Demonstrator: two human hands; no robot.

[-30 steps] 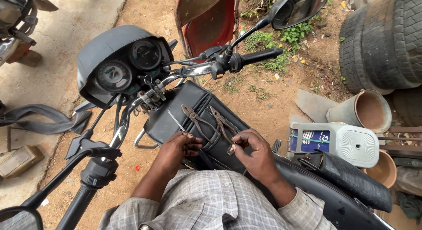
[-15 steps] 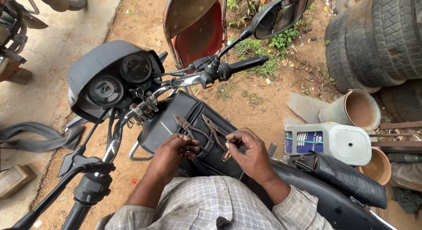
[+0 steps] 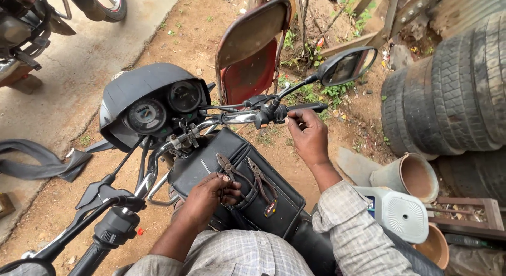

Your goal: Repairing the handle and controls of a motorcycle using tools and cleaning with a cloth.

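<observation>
I sit astride a black motorcycle with twin round dials [image 3: 158, 106]. A black tank bag [image 3: 197, 170] lies in front of me with two pairs of pliers on it. My left hand [image 3: 208, 198] rests on the bag, fingers closed on the handles of the nearer pliers [image 3: 227, 168]. The second pliers [image 3: 262, 178] lie loose beside it. My right hand [image 3: 310, 134] is stretched forward, its fingertips touching the underside of the right handlebar grip [image 3: 308, 105], not wrapped around it. The right mirror [image 3: 348, 65] stands above that grip.
A red metal chair [image 3: 253, 54] stands ahead of the bike. Stacked tyres [image 3: 453, 97] fill the right side, with a metal pot [image 3: 414, 176] and a white plastic can [image 3: 403, 212] below them. Another motorcycle [image 3: 21, 33] stands at the top left.
My right hand has left the pliers on the bag and gone forward to the right handlebar grip. The left hand stays at the pliers. The camera has tilted up.
</observation>
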